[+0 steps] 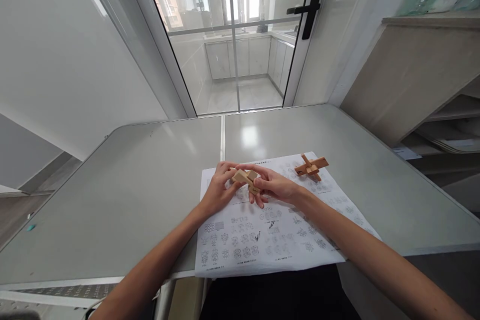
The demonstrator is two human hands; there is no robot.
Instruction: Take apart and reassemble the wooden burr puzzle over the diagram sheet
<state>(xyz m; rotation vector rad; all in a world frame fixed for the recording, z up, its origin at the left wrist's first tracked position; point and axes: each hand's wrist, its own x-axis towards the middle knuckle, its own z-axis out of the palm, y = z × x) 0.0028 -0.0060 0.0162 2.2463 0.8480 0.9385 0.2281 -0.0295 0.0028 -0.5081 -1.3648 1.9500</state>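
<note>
forearms [360,230] cut off; fingers [259,170] partly hide wooden blocks [242,177]

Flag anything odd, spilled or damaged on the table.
One oddity: a small teal bit near the left edge of the table, away from the paper and held blocks; too small to identify. No spill or damage visible.

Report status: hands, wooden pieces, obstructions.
Left hand and right hand holding light wooden blocks. Darker assembly at far-right corner of printed sheet. Nothing visible in the way.
</note>
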